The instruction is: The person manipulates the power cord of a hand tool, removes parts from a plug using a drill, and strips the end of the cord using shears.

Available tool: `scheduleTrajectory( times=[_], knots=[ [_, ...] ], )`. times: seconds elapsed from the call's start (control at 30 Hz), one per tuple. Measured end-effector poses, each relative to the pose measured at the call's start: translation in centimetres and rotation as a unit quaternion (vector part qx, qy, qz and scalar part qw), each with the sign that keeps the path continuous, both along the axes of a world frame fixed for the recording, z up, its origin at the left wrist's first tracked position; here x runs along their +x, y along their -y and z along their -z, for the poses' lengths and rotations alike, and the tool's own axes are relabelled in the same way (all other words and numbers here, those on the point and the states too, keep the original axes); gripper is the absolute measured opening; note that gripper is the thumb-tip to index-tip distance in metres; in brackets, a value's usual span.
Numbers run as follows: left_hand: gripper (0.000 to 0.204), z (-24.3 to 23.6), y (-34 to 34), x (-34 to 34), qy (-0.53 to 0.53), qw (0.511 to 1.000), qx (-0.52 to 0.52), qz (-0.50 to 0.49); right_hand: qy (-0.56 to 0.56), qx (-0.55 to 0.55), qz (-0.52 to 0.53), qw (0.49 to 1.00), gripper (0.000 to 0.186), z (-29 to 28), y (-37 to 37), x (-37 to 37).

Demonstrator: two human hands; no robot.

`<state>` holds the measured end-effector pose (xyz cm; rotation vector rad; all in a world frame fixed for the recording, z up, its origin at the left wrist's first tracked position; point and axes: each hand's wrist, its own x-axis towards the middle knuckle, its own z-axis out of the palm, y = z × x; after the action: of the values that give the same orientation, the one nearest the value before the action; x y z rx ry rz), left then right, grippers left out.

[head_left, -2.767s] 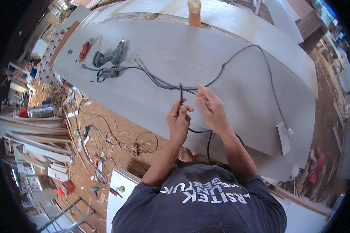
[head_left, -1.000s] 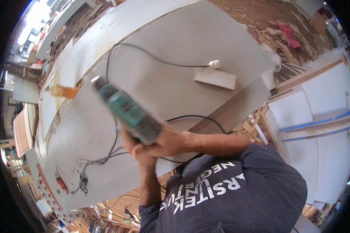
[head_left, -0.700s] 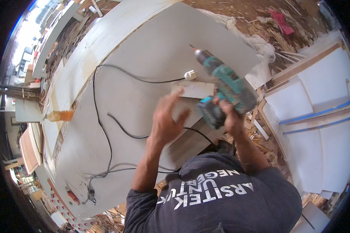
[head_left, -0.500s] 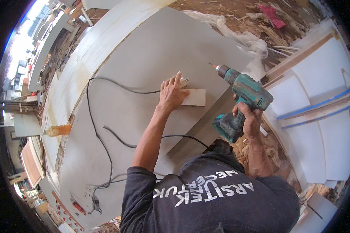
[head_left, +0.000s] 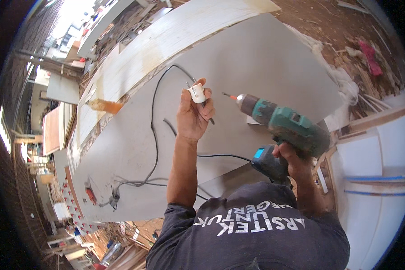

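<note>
Plug point(head_left: 196, 93), white, two-pronged: one, raised in front of the worktop as seen from above; prongs pointing up and slightly left, away from the wearer. Left hand point(head_left: 194, 118): fingers curled, gripping the plug at its sides; nearer hand to it

Drill point(head_left: 281, 120), green and black: one, to the right of the plug; long axis running from upper left, at the bit point(head_left: 230, 96), to lower right at the motor end. Bit pointing toward the plug, near it but apart, a gap between; difference in height not tellable. Right hand point(head_left: 297, 159): closed around the drill's handle, battery hanging lower left

Cable point(head_left: 153, 121), black: looping from behind the left hand out to the left. Loose cable end point(head_left: 169, 126): lying left of the left forearm

Worktop point(head_left: 265, 54), grey: surface stretching beyond both hands, giving room forward; right edge passing behind the drill, motor end past it. White block point(head_left: 252, 120): partly hidden behind the drill's front
</note>
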<state>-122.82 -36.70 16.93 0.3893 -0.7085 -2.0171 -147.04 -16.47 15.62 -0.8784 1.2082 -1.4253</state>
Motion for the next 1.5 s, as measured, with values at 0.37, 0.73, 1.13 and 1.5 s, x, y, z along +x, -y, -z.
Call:
scheduleTrajectory(
  times=[0.37, 0.73, 1.13, 1.5],
  knots=[
    [0.052, 1.9, -1.7, 4.1, -0.183, 0.981, -0.062, 0.007, -0.107, -0.079, -0.089, 0.987, 0.072, -2.5, 1.6, 3.9],
    [0.044, -0.6, -2.4, 3.1, -0.122, 0.989, -0.024, -0.086, -0.147, -0.033, -0.117, 0.982, 0.053, -2.7, 0.3, 3.3],
    [0.038, -0.6, -1.6, -1.8, -0.026, 0.997, -0.026, -0.069, -0.121, -0.077, 0.044, 0.989, 0.015, -4.0, -1.0, 3.5],
    [0.058, -1.3, -1.2, -2.6, 0.025, 0.998, -0.014, -0.051, -0.085, -0.086, 0.047, 0.992, 0.016, -3.6, -2.4, 3.3]
  ],
)
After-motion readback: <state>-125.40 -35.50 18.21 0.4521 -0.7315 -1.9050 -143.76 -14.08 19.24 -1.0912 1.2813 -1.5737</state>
